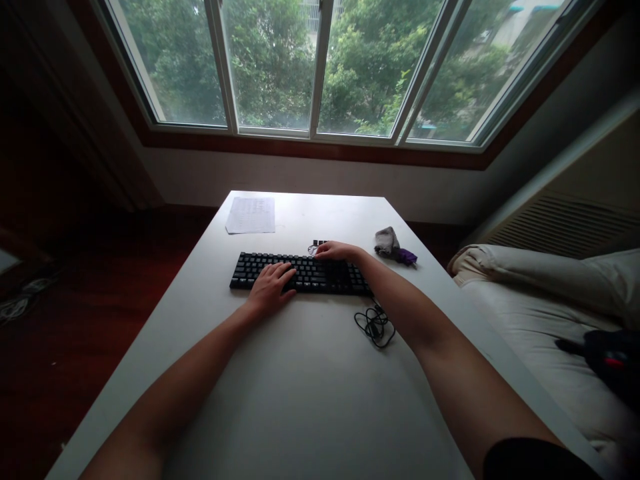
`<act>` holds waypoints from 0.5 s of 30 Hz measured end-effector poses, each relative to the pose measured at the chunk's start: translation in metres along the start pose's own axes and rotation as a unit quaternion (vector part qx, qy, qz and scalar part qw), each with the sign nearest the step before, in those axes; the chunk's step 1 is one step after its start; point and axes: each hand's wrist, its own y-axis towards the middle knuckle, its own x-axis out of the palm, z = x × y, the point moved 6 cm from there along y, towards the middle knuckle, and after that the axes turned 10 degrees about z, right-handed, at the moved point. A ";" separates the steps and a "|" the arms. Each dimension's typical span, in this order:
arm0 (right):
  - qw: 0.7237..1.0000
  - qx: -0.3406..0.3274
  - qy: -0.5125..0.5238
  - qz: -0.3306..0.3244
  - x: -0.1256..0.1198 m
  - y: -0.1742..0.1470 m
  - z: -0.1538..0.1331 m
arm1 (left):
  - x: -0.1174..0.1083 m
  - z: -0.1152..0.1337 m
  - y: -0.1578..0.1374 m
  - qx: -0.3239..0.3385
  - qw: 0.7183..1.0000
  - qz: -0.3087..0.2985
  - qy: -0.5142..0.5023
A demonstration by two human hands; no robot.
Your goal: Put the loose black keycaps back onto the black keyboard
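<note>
A black keyboard (313, 275) lies across the white table. My left hand (270, 285) rests flat on its left half, fingers stretched out over the keys. My right hand (336, 251) reaches over the back row of keys, its fingers closed together and pointing left. What they grip, if anything, is too small to make out. Right by those fingertips, behind the keyboard, is a thin pale loop (311, 250). Several small dark squares that look like keycaps (320, 243) stand in a row just beyond. My right wrist and forearm hide part of the keyboard's right end.
A coiled black cable (375, 325) lies in front of the keyboard at right. Grey and purple cloth (387, 243) sits at the table's back right. Printed paper (251, 215) lies at the back left. A bed or couch (530, 320) stands beside the white table (310, 400).
</note>
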 end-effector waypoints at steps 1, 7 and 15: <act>1.000 0.009 0.001 -0.005 0.000 0.001 0.000 | 0.000 0.000 0.000 0.000 1.000 0.000 -0.001; 0.999 0.022 -0.028 -0.012 -0.002 0.005 -0.002 | 0.000 0.000 0.000 -0.001 1.000 0.002 -0.003; 0.951 0.039 -0.151 0.269 -0.018 0.006 0.000 | 0.001 -0.001 0.000 -0.004 1.000 0.000 -0.004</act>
